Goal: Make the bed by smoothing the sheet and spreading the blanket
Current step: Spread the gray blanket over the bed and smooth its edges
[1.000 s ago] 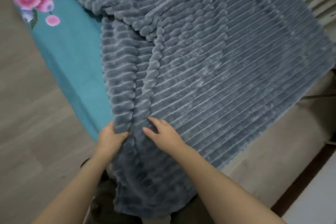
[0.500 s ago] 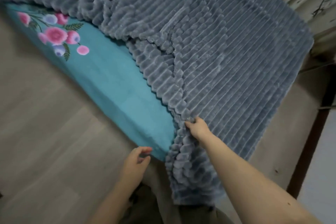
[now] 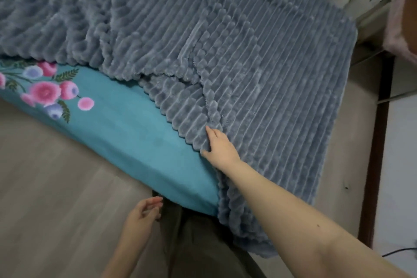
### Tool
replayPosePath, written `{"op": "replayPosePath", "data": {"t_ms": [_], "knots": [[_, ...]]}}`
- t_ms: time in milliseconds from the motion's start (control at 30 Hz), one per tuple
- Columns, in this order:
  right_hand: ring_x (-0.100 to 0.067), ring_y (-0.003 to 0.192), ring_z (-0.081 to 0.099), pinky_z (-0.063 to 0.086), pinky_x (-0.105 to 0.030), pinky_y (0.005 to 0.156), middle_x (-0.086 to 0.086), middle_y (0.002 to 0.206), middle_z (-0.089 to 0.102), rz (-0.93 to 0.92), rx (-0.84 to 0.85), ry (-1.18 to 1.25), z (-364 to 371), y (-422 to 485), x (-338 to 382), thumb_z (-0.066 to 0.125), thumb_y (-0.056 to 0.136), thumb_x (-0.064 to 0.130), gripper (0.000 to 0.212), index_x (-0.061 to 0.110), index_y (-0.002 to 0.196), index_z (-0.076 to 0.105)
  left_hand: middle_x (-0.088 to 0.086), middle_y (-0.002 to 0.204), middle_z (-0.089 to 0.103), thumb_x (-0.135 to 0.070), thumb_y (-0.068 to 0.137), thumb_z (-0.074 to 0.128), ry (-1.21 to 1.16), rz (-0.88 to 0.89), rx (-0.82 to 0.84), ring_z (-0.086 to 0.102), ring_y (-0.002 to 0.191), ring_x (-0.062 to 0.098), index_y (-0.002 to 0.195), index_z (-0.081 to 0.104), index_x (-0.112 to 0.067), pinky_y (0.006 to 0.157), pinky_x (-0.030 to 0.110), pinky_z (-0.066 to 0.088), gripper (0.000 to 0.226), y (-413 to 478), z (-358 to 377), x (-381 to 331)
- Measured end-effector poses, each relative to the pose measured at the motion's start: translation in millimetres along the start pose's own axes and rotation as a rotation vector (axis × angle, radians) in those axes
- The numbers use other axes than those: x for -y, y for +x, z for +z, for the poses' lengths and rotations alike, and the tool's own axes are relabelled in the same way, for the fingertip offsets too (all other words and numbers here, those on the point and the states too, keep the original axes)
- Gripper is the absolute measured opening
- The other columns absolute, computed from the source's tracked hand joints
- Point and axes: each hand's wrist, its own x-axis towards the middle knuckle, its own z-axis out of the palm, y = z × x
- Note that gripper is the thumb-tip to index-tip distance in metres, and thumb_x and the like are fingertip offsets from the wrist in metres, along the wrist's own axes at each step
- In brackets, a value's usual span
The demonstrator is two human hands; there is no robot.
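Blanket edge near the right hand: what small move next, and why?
Probably draw the blanket edge leftward with the right hand: it touches the folded edge, and the teal sheet beside it lies uncovered.

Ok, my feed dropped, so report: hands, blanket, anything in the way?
Left hand open, holding nothing. Right hand flat on grey ribbed plush blanket, beside a raised fold. Teal floral sheet uncovered on the left.

The blanket (image 3: 259, 56) (top cropped) hides much sheet (image 3: 140, 142).
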Motion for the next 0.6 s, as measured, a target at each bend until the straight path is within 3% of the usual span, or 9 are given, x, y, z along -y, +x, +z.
{"op": "replayPosePath", "data": {"t_ms": [133,167,233,300,367,500,600], "knots": [[-0.03,0.124,0.045,0.049,-0.041,0.091,-0.007,0.151,0.027,0.072,0.092,-0.006,-2.3,39.8,19.2,0.063,0.087,0.032,0.097,0.019,0.154,-0.006,0.017,0.098,0.063,0.014,0.09,0.046,0.073,-0.014,0.027,0.054,0.074,0.021,0.107,0.059,0.008,0.051,0.002,0.041,0.022,35.8,-32.9,-37.3],[-0.031,0.117,0.05,0.05,-0.039,0.083,-0.01,0.146,0.032,0.104,0.092,-0.024,-2.8,49.3,23.2,0.063,0.087,0.028,0.096,0.019,0.154,-0.006,0.017,0.098,0.063,0.013,0.09,0.047,0.093,-0.017,0.029,0.054,0.076,0.023,0.108,0.06,0.008,0.051,0.002,0.042,0.022,46.9,-40.5,-49.2],[-0.033,0.103,0.057,0.048,-0.037,0.071,-0.014,0.13,0.048,0.171,0.066,-0.03,-7.3,65.3,36.6,0.059,0.087,0.021,0.079,0.017,0.152,0.013,0.016,0.098,0.063,0.011,0.091,0.048,0.119,-0.019,0.028,0.054,0.08,0.024,0.109,0.061,0.008,0.052,0.002,0.042,0.021,72.0,-53.9,-75.2],[-0.035,0.099,0.06,0.048,-0.037,0.072,-0.017,0.115,0.059,0.197,0.118,0.088,-11.0,75.8,55.0,0.054,0.086,0.021,0.052,0.014,0.135,0.039,0.018,0.102,0.064,0.008,0.093,0.048,0.154,-0.033,0.049,0.053,0.078,0.023,0.11,0.061,0.007,0.052,0.002,0.042,0.022,98.1,-62.0,-94.6],[-0.034,0.099,0.06,0.048,-0.035,0.076,-0.015,0.112,0.062,0.202,0.207,0.236,-7.1,78.0,70.3,0.05,0.083,0.023,0.039,0.016,0.121,0.051,0.023,0.11,0.064,0.006,0.095,0.044,0.176,-0.05,0.059,0.055,0.079,0.024,0.112,0.06,0.007,0.051,0.003,0.042,0.023,124.8,-62.8,-113.2],[-0.024,0.098,0.059,0.048,-0.032,0.08,-0.005,0.109,0.064,0.259,0.278,0.527,-15.7,71.3,70.8,0.053,0.079,0.023,0.037,0.019,0.114,0.062,0.028,0.119,0.059,0.006,0.098,0.035,0.097,-0.098,0.062,0.057,0.077,0.021,0.125,0.049,0.01,0.053,0.01,0.047,0.031,173.3,-49.2,-142.9],[-0.018,0.102,0.059,0.048,-0.027,0.084,-0.001,0.108,0.063,0.309,0.322,0.739,-20.4,63.0,59.3,0.057,0.079,0.015,0.041,0.015,0.12,0.062,0.023,0.105,0.065,-0.001,0.098,0.045,-0.063,-0.19,0.129,0.06,0.075,0.019,0.125,0.053,0.007,0.064,0.023,0.056,0.029,198.3,-33.2,-158.9]]}}
